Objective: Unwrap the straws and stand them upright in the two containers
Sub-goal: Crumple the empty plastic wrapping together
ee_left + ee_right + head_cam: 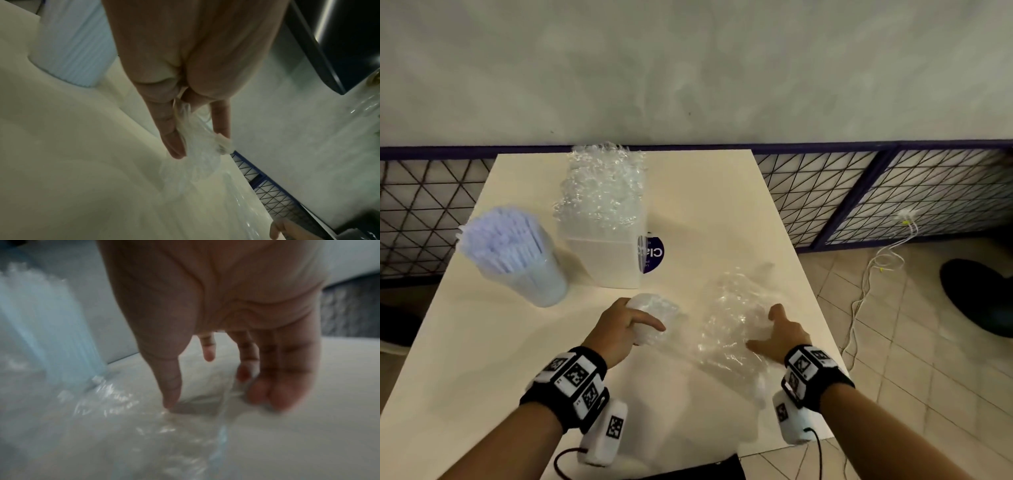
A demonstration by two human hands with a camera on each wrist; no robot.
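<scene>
Straws stood in the round container (530, 274); beside it our left hand (619, 329) clenched crumpled wrap (654, 317); right hand (779, 337), fingers released, pressed the plastic sheet (729, 322).

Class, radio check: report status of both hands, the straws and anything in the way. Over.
Left hand holds crumpled wrap. Right hand open on loose wrapper. Straws upright in round container; square container holds wrappers. Nothing blocking.

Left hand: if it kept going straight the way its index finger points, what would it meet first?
The left hand, gripping a crumpled wrapper, points across the table toward the loose plastic sheet under the right hand. That sheet likely comes first, though depth is unclear.
</scene>
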